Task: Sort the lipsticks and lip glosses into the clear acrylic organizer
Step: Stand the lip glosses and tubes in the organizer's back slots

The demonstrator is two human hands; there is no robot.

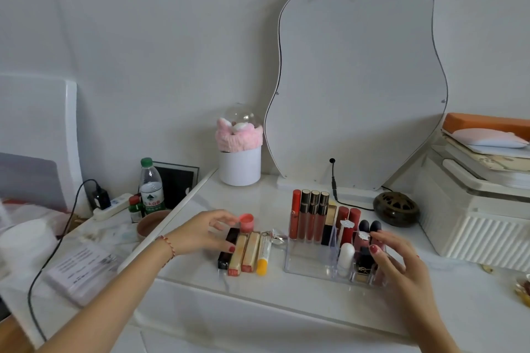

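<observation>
White counter (286, 298). Clear acrylic organizer (309, 259): red and dark-red lip glosses (308, 215) with black-gold caps along its back, a white tube (345, 253) in front. Left of it lie a black lipstick (228, 248), two gold lipsticks (243, 251) with red ends and a yellow-capped tube (264, 255). Pink cap (246, 221) by them. Red nails on both hands (398, 262). Green-capped bottle (151, 186) near the counter's left edge.

My white dresser top (286, 289) carries the clear organizer (309, 259) centre-right, loose lipsticks (242, 252) lying left of it, a white round box (240, 166) and mirror (358, 80) far behind.
</observation>
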